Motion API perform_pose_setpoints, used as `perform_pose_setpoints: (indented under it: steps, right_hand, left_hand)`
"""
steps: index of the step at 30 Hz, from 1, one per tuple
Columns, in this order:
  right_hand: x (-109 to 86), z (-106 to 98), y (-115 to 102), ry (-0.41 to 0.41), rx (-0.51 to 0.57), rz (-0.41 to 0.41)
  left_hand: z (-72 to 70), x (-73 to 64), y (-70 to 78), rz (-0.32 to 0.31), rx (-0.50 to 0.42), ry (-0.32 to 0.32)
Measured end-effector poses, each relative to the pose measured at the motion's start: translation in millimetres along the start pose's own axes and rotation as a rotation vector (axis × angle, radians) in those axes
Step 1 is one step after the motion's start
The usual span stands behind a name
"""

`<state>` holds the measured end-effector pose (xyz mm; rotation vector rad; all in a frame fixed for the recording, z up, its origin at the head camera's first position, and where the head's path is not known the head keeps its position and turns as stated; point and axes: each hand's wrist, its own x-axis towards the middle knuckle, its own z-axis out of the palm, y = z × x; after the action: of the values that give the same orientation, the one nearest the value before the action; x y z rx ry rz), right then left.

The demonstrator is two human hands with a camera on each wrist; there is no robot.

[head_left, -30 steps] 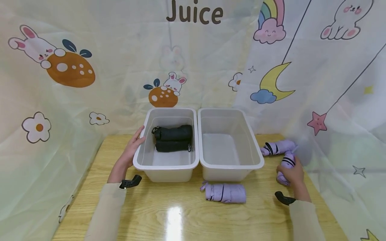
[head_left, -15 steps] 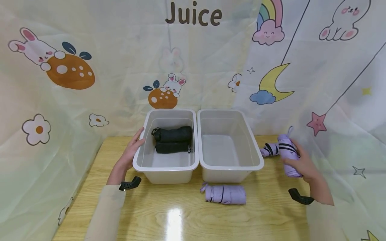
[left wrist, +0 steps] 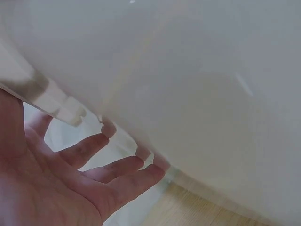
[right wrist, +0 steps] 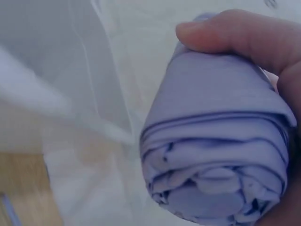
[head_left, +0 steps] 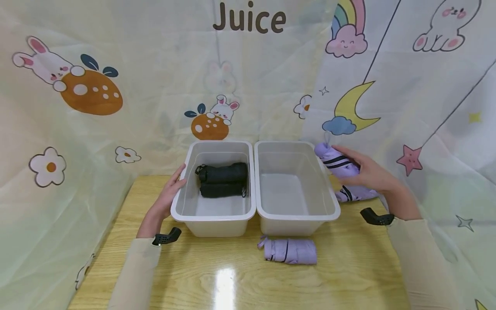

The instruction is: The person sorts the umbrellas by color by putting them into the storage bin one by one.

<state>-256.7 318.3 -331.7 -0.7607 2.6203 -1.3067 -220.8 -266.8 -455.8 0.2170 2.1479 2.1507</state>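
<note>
My right hand [head_left: 373,174] grips a folded purple umbrella [head_left: 332,156] with black bands, raised beside the right bin's far right rim. In the right wrist view the rolled end of this umbrella [right wrist: 211,136] faces the camera, the thumb lying along its side. My left hand [head_left: 167,197] rests with extended fingers against the outer side of the left white bin [head_left: 213,218]; in the left wrist view its fingertips [left wrist: 153,172] meet the bin wall [left wrist: 202,117]. Two black folded umbrellas [head_left: 226,173] lie inside that bin. The right white bin [head_left: 284,193] stands beside it, with nothing inside.
A second purple umbrella [head_left: 360,193] lies on the wooden table [head_left: 186,275] right of the bins, partly under the raised one in view. Another purple umbrella [head_left: 300,251] lies in front of the right bin. Printed cloth [head_left: 155,107] encloses the back and sides.
My right hand has lifted the purple umbrella off the table at the right and carried it left and away from me, to the right bin's rim. The left hand stays at its bin.
</note>
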Motion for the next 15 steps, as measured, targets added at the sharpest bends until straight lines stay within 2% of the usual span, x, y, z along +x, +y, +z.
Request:
perform_pose_setpoints:
  steps: [7,10,15]
  right_hand:
    - [62.1,24,-17,-0.188,-0.185,-0.108]
    - [85.1,39,-15,-0.247,-0.206,-0.125]
    - [115.0,62,-3,-0.272,-0.186,-0.162]
  left_hand:
    - [0.8,0.7,-1.3,-0.004,-0.017,0.001]
    - [0.4,0.7,-1.9,-0.001,-0.019,0.000]
    - [-1.4,-0.8,-2.7,-0.011,-0.026,0.001]
